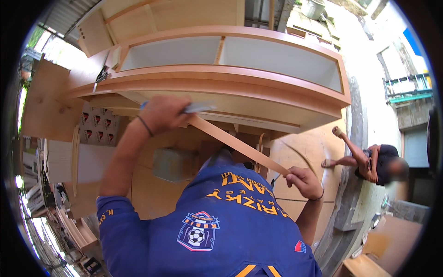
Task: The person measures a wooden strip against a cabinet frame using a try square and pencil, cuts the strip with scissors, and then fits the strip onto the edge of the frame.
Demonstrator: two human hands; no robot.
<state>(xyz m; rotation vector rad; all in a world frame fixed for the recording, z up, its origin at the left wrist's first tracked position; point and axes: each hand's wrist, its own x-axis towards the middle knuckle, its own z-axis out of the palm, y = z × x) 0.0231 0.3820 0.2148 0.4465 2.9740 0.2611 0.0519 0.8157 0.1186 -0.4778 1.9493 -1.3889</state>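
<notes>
Slanting down to the right, the thin tan strip [240, 146] spanned the near side of the cabinet [221, 86]. The right hand [304, 183] pinched its lower end; the left hand [165, 113] gripped a blurred blue tool [199, 107] by its upper end, whether also the strip I could not tell. The step looked like working the strip with the tool, next calling for a steady pinch.

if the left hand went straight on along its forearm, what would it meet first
Most likely the wooden cabinet, which lies just past the left hand in that line; this single view leaves depth, and so the gap, unclear.
</notes>
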